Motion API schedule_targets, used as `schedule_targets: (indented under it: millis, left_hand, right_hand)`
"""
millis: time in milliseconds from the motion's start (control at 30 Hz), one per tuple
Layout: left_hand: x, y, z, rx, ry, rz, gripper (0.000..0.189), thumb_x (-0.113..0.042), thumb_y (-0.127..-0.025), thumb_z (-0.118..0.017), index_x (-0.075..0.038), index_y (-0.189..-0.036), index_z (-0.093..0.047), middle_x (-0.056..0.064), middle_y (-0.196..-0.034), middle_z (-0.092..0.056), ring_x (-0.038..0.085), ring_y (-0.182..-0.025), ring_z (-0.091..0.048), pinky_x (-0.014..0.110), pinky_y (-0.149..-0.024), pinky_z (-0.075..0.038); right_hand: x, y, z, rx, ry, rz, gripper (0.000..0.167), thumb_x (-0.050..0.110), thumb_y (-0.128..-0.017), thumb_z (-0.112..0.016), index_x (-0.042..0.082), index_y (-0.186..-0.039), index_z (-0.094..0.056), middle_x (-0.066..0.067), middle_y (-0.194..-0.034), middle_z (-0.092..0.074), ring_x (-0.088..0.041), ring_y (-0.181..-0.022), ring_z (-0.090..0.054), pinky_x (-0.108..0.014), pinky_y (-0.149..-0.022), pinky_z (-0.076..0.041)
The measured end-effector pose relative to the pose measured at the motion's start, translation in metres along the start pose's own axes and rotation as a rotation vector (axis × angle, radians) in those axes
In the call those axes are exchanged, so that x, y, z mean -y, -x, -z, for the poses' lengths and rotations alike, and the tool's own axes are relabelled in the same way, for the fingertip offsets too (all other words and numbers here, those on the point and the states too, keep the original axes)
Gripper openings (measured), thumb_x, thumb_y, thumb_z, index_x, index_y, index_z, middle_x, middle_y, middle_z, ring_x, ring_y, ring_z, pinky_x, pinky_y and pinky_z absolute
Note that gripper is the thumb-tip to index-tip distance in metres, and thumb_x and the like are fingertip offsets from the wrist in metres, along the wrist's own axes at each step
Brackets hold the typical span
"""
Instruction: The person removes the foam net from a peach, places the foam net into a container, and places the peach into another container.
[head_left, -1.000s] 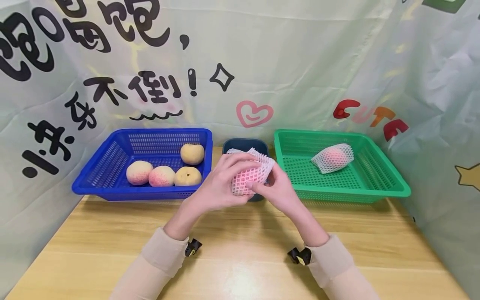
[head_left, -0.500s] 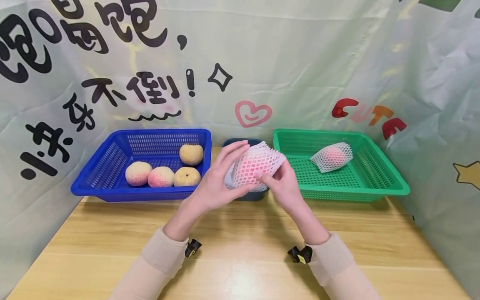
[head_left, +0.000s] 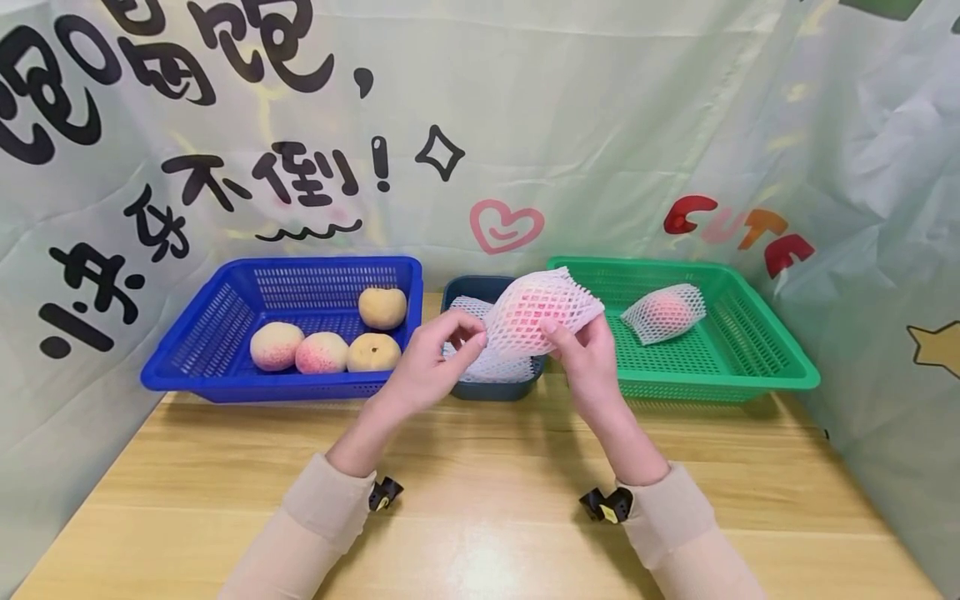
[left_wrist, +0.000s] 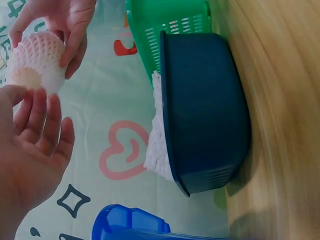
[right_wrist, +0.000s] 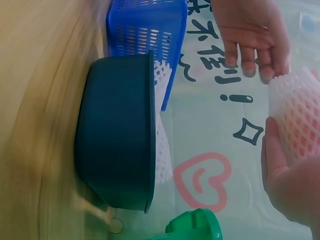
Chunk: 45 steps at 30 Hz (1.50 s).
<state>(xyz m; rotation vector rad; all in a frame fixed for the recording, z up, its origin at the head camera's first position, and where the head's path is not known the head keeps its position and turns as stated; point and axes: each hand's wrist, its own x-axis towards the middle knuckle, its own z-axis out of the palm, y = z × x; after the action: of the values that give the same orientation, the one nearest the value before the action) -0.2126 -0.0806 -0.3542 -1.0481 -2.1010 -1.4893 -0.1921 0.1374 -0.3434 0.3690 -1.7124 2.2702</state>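
A pink peach in a white foam net sleeve (head_left: 534, 315) is held above the dark blue bin. My right hand (head_left: 588, 358) grips the wrapped peach from the right, thumb on its front. At the sleeve's left end, my left hand (head_left: 438, 357) pinches the edge of the net between thumb and fingertips. In the left wrist view, pale fruit skin shows at that open end of the sleeve (left_wrist: 42, 55). The right wrist view shows the netted peach (right_wrist: 300, 115) between both hands. Beneath them, the dark blue bin (head_left: 495, 392) holds loose foam net sleeves (head_left: 491, 367).
A blue basket (head_left: 281, 385) on the left holds several bare peaches, among them a red-tinged peach (head_left: 322, 353) and a yellow peach (head_left: 382, 308). On the right, a green basket (head_left: 705, 385) contains one netted peach (head_left: 665, 314). A printed cloth (head_left: 600, 125) hangs behind the wooden table (head_left: 487, 500).
The wrapped peach has moved right and slightly up in my right hand. My left hand has come off its side and now pinches the net's left edge.
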Motion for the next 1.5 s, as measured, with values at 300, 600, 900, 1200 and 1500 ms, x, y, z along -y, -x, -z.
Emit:
schedule_targets:
  millis: [300,600,900,1200,1500]
  left_hand:
    - [-0.001,0.001,-0.002,0.071,0.012,0.070,0.007,-0.003,-0.102,-0.061,-0.006,-0.097,-0.063,0.004,-0.085,-0.064,0.017,-0.078,-0.059,0.034,-0.068,-0.050]
    - [0.002,-0.001,-0.004,-0.076,0.081,-0.010,0.031,0.015,-0.088,-0.069,0.006,-0.117,-0.059,0.018,-0.113,-0.061,0.030,-0.101,-0.066,0.041,-0.082,-0.059]
    - [-0.001,-0.001,-0.005,-0.105,0.128,0.039,0.052,0.020,-0.078,-0.070,0.005,-0.127,-0.059,0.019,-0.136,-0.053,0.031,-0.123,-0.058,0.047,-0.104,-0.052]
    - [0.001,-0.001,-0.005,-0.029,0.068,0.066,0.068,0.015,-0.076,-0.077,0.003,-0.138,-0.054,0.018,-0.145,-0.048,0.032,-0.131,-0.052,0.052,-0.104,-0.051]
    - [0.002,0.001,-0.006,0.017,0.001,0.097,0.075,0.009,-0.075,-0.080,-0.001,-0.143,-0.052,0.015,-0.148,-0.046,0.030,-0.135,-0.049,0.047,-0.105,-0.051]
  right_hand:
    - [-0.005,0.001,-0.002,-0.018,0.040,-0.023,0.043,0.004,-0.093,-0.065,0.006,-0.133,-0.049,0.002,-0.107,-0.067,-0.009,-0.092,-0.068,-0.024,-0.078,-0.059]
    - [-0.010,0.002,-0.003,-0.015,0.108,-0.042,0.046,0.002,-0.093,-0.069,0.005,-0.134,-0.048,0.000,-0.109,-0.066,-0.009,-0.094,-0.067,-0.023,-0.078,-0.059]
    - [-0.015,0.001,-0.004,0.041,0.181,-0.070,0.058,0.002,-0.093,-0.071,0.000,-0.143,-0.043,-0.011,-0.124,-0.060,-0.012,-0.104,-0.064,-0.023,-0.086,-0.056]
    - [-0.015,0.002,-0.006,0.077,0.222,-0.106,0.065,0.002,-0.092,-0.074,0.000,-0.148,-0.041,-0.017,-0.134,-0.057,-0.015,-0.110,-0.063,-0.024,-0.090,-0.056]
    - [-0.019,0.002,-0.008,0.129,0.251,-0.115,0.067,0.006,-0.093,-0.075,0.001,-0.150,-0.041,-0.018,-0.134,-0.058,-0.020,-0.112,-0.064,-0.026,-0.090,-0.057]
